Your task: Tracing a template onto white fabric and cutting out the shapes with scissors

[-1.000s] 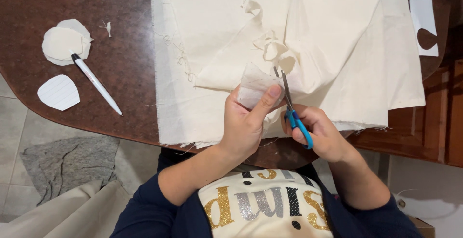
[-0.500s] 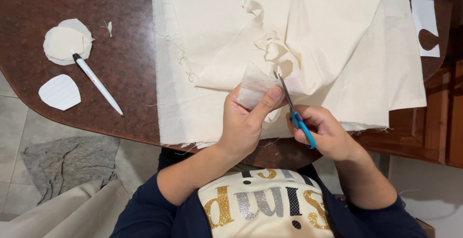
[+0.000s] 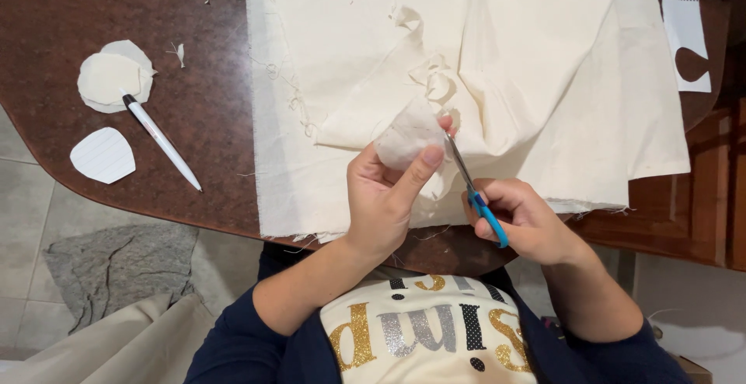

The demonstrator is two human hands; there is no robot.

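Left hand (image 3: 385,197) pinches a small rounded piece of cream cloth (image 3: 406,137) between thumb and fingers, holding it up over the near part of the big fabric sheet. Right hand (image 3: 522,221) is closed around the blue handles of a pair of scissors (image 3: 475,193), blades pointing up and away, their tips right at the edge of that pinched piece. Whether the blades are parted, I cannot tell. Underneath, the large cream fabric (image 3: 544,81) lies spread and folded over the dark brown table (image 3: 194,120), frayed threads along its left edge. Well off to the left, a white pen (image 3: 162,141) lies on the tabletop, its cap end touching a stack of round cloth cutouts (image 3: 110,77). Just below sits a lined paper template (image 3: 102,155).
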